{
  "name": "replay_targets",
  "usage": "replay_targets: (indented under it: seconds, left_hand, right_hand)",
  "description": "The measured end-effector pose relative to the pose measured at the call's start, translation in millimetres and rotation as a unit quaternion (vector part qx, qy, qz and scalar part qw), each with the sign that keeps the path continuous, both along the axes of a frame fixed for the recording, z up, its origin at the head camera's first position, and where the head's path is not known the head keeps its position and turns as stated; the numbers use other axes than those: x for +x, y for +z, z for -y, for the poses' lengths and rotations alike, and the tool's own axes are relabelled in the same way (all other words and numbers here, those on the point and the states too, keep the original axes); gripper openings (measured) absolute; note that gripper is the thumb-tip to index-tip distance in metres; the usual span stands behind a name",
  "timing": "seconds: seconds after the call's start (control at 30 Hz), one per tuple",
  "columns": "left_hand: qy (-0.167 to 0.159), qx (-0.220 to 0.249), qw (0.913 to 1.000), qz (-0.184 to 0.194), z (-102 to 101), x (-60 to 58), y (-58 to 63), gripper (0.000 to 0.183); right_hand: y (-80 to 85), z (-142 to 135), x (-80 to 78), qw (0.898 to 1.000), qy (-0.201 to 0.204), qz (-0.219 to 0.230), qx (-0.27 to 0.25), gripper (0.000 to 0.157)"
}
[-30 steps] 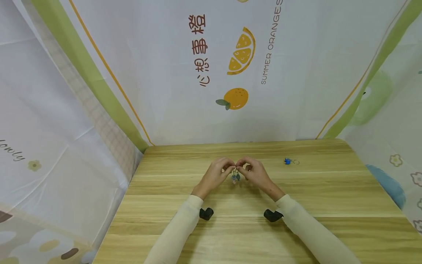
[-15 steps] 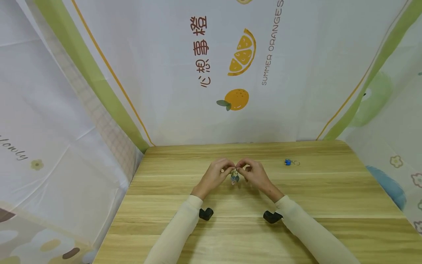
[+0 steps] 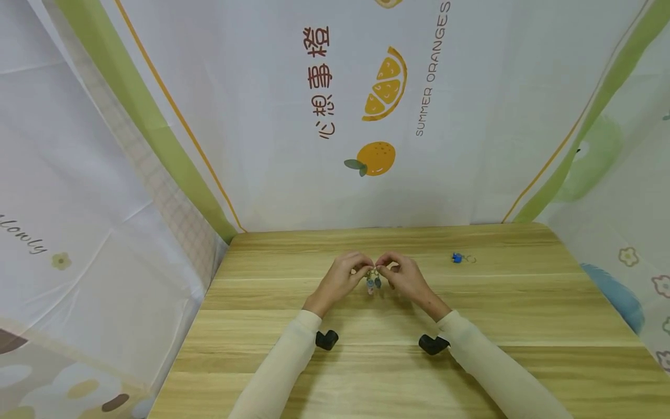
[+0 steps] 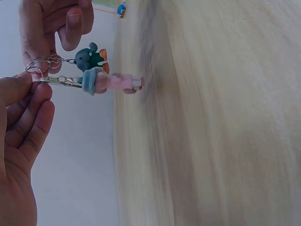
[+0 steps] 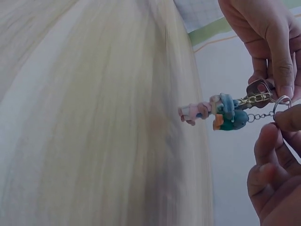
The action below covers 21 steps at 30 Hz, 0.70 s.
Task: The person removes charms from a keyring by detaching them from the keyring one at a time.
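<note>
Above the table's middle, my left hand (image 3: 342,280) pinches the rings of a keychain between thumb and fingertips. From it hangs a pink figurine with a blue hat (image 4: 115,82), beside a flat metal key (image 5: 258,88) on the same side. Opposite it, my right hand (image 3: 407,278) pinches a split ring (image 5: 283,102) with thumb and forefinger. A dark green figurine with orange feet (image 5: 233,120) dangles from that ring on a short chain. The fingertips of both hands nearly meet at the rings, which overlap in the wrist views.
A blue keychain (image 3: 457,258) with its own ring lies toward the back right of the wooden table (image 3: 377,378). Black angular pieces (image 3: 327,340) show by both sleeve cuffs. A printed white cloth (image 3: 262,145) hangs behind the table.
The two hands stay almost in place. The hanging figurines swing a little: they were bunched together half a second ago and now hang apart.
</note>
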State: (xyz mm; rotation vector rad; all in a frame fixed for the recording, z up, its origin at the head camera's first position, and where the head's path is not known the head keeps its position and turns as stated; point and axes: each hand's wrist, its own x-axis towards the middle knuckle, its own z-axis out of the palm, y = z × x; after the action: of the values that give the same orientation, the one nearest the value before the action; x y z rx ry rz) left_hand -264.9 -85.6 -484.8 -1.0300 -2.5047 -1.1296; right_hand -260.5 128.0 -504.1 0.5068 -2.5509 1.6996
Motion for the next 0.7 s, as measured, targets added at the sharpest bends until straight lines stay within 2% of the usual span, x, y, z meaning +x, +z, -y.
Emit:
replay_targets:
  seconds: [0.13,0.27,0.43,0.7]
  left_hand:
    - [0.003,0.005,1.0000,-0.002,0.8,-0.6,-1.3,0.012]
    - [0.007,0.005,1.0000,0.002,0.3,-0.3,-0.1,0.013]
    - [0.012,0.003,0.9999,0.008,-1.8,0.1,1.2,0.013]
    - [0.013,0.001,0.9999,0.006,-2.6,-0.9,-0.9,0.010]
  right_hand:
    - [0.8,0.2,-0.7,1.000,0.016,-0.009,0.000,0.012]
    - [1.9,0.7,-0.9,0.998,0.027,-0.055,0.005,0.013]
    - [-1.3,0.0,-2.2,0.993,0.017,-0.112,0.024,0.008]
    - [-2.3,-0.8,-0.9,0.992,0.009,-0.122,0.029,0.005]
